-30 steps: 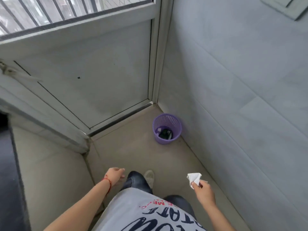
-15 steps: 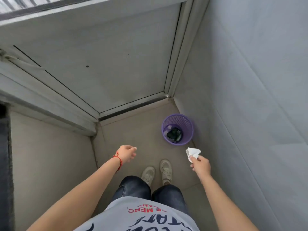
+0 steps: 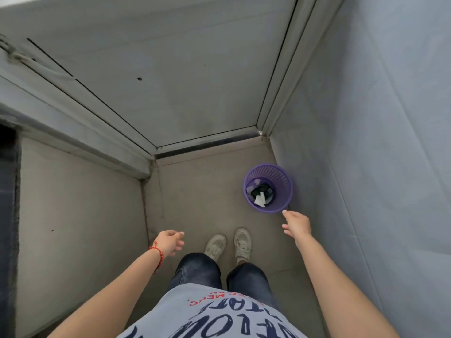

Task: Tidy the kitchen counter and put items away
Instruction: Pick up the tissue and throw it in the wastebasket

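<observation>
Floor (image 3: 200, 191) is a narrow strip ending in a corner between door (image 3: 170, 89) and right wall (image 3: 380, 132). Purple mesh bin (image 3: 285, 178) stands in that far right corner, just beside the wall, upright. Person stands mid-floor, both shoes (image 3: 241, 242) pointing at the door.

Right hand (image 3: 296, 224) reaches out at the bin's near rim, fingers spread apart and holding nothing. Left hand (image 3: 169, 242) hangs low on the other side, fingers loosely curled, empty, red string bracelet (image 3: 157, 252) at the wrist.

White crumpled tissue (image 3: 260, 199) lies inside the bin on top of dark rubbish, toward the near side, fully below the rim.

Judgement: the drop looks done well. To do it right, release directly over the opening, not from the side; light paper drifts. Confirm nothing caught on the rim, then head back to the counter for the remaining items.
</observation>
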